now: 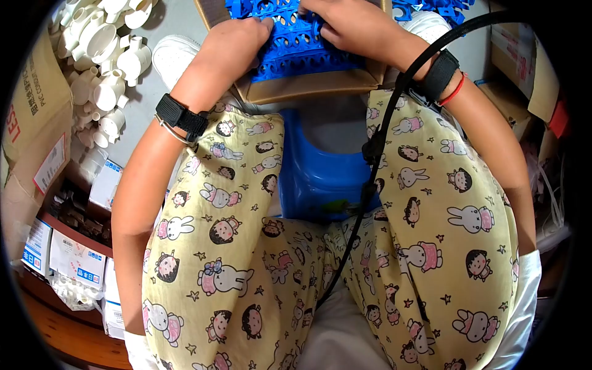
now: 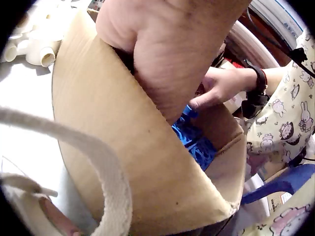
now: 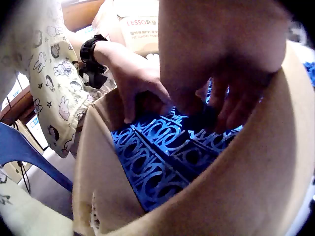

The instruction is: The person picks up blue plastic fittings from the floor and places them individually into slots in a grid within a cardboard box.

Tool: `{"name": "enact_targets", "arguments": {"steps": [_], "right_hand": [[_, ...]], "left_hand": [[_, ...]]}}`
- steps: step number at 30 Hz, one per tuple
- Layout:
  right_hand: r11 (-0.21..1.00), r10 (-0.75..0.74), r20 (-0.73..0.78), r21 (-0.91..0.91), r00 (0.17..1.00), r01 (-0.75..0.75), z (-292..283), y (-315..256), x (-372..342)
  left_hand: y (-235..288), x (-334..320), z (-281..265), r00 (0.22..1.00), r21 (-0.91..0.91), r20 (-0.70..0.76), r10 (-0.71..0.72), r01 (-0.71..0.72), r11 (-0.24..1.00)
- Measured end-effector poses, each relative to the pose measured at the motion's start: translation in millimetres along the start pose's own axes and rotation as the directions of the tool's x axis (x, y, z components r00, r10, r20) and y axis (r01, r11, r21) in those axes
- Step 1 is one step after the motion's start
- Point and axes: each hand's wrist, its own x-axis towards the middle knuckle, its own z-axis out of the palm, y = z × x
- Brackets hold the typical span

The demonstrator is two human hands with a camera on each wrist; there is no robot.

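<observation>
A cardboard box (image 1: 290, 87) holds blue openwork plastic pieces (image 1: 308, 58), laid in rows with ring-shaped cut-outs. At the box's left side the left hand (image 1: 237, 46) reaches in over the pieces, its fingertips partly hidden. From the right the right hand (image 1: 351, 24) reaches in too, fingers bent down onto the pieces. In the right wrist view the right hand (image 3: 224, 93) has its fingers pointing down among the blue pieces (image 3: 157, 162); whether it grips one cannot be told. The left wrist view shows the left hand (image 2: 167, 59) mostly from its heel, its fingers hidden inside the box.
White pipe fittings (image 1: 105, 92) lie in a heap at the left. More blue pieces (image 1: 431, 9) are beyond the box at the right. A blue stool (image 1: 320, 179) stands between the person's knees. A black cable (image 1: 385, 117) hangs across the view. Cartons stand on both sides.
</observation>
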Motion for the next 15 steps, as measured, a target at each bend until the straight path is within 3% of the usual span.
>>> {"name": "enact_targets", "arguments": {"steps": [1,4,10,15], "right_hand": [[0.999,0.041,0.086,-0.021,0.995,-0.040,-0.7,0.1,0.2],[1.000,0.013,0.002,-0.020,1.000,-0.013,5.2,5.3,-2.5],[0.995,0.070,0.038,-0.067,0.997,-0.067,7.1,5.3,-0.6],[0.990,0.108,0.065,-0.096,0.992,-0.102,8.2,3.8,1.8]], "left_hand": [[-1.5,0.4,0.8,1.000,-0.012,-0.012,0.014,-0.015,1.000],[-5.7,4.3,2.1,1.000,-0.043,0.023,-0.006,0.007,0.999],[-4.5,7.5,-0.4,0.999,-0.139,-0.032,-0.033,0.028,0.990],[-3.8,11.4,-4.2,0.999,-0.119,0.018,-0.040,0.041,0.992]]}}
